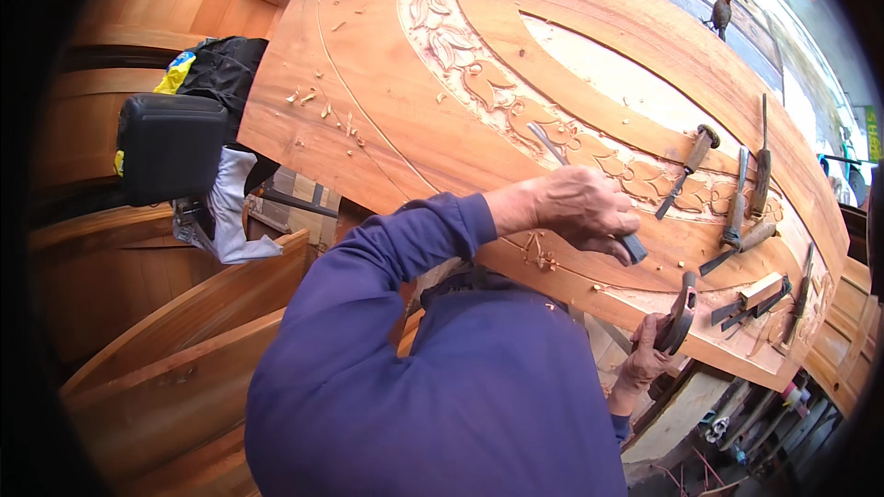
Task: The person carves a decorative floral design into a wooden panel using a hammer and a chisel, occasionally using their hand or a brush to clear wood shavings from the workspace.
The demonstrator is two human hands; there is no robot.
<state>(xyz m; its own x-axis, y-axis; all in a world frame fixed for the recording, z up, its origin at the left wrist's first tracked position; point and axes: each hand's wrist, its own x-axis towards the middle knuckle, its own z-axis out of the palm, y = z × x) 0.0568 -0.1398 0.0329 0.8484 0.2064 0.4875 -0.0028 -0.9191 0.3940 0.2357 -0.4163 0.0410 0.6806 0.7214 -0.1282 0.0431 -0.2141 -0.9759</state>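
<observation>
Left hand (580, 207) grips chisel (589, 198); right hand (645, 359) grips mallet (680, 313).

The chisel (589, 191) is a slim metal tool with a grey shaft and a blue-grey handle end. It lies at a slant across the carved floral band of the wooden door panel (405, 101), blade tip toward the panel's far side and resting on the carving, handle end toward the near edge. The mallet (682, 311) has a dark, worn, curved head. It is held upright just off the panel's near edge, beside the chisel's handle end, not touching it.
</observation>
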